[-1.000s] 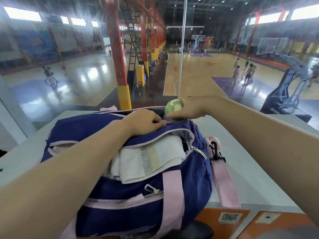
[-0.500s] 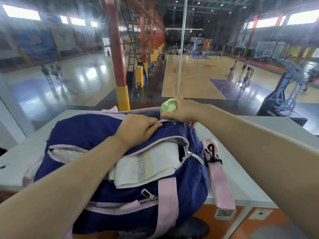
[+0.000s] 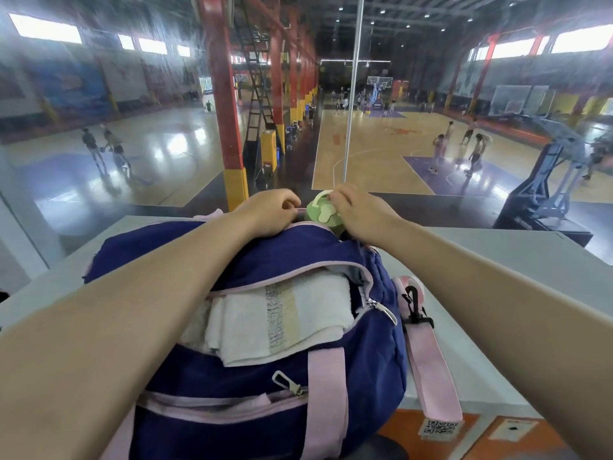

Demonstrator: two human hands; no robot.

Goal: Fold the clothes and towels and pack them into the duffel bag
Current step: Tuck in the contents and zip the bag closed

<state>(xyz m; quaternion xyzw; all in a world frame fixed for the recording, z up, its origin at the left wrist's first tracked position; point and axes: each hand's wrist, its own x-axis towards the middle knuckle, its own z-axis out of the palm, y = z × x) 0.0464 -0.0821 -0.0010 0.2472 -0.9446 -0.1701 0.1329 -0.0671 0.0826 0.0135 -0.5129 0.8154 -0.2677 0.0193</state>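
Bag: my blue duffel bag [image 3: 252, 386] with pink straps lies on the gray surface [image 3: 517, 260], close to its near edge. Its long way runs from me toward the far edge.
Towel: a folded white towel [image 3: 282, 323] sits in the open top of the bag, on the side near me. It pokes out past the zipper a little.
Bottle: a green bottle [image 3: 323, 212] stands up at the far end of the bag. Only its lid shows. I think it sits in a pocket there, but I cannot see the pocket well.
Left hand: my left hand [image 3: 270, 210] is curled and pinches the far rim of the bag, just beside the bottle.
Right hand: my right hand [image 3: 356, 214] is curled too. Its fingertips pinch the pale loop on the bottle lid.
What matters next: the bottle is straight ahead of both my hands, at the far end, and my right hand is the one on it. The towel is behind my hands, nearer my body.
My guess: the folding looks done, and the top of the bag is not zipped yet.
Watch out: the towel could catch in the zipper.
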